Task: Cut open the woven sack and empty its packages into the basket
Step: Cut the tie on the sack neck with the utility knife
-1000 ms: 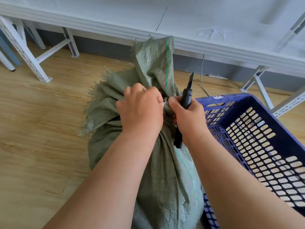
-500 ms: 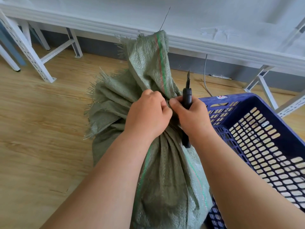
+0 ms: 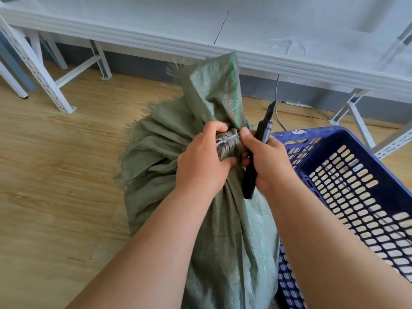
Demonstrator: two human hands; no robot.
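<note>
One woven sack (image 3: 207, 219), one basket (image 3: 356, 186), one knife (image 3: 256, 152), two hands (image 3: 201, 166)

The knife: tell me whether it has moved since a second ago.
Cannot tell: the knife sits similarly against the basket rim and sack; the camera itself moved.

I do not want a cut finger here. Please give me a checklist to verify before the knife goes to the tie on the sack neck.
1. Sack neck held firm: ok. The left hand grips the gathered neck of the green woven sack.
2. White tie exposed: ok, it shows between the two hands.
3. Knife secure: ok. The right hand holds the black utility knife.
4. Blade away from fingers: ok, its tip points up and away.
5. Blue basket within reach: ok, right beside the sack.
6. Basket empty: cannot tell, part is out of view.
</note>
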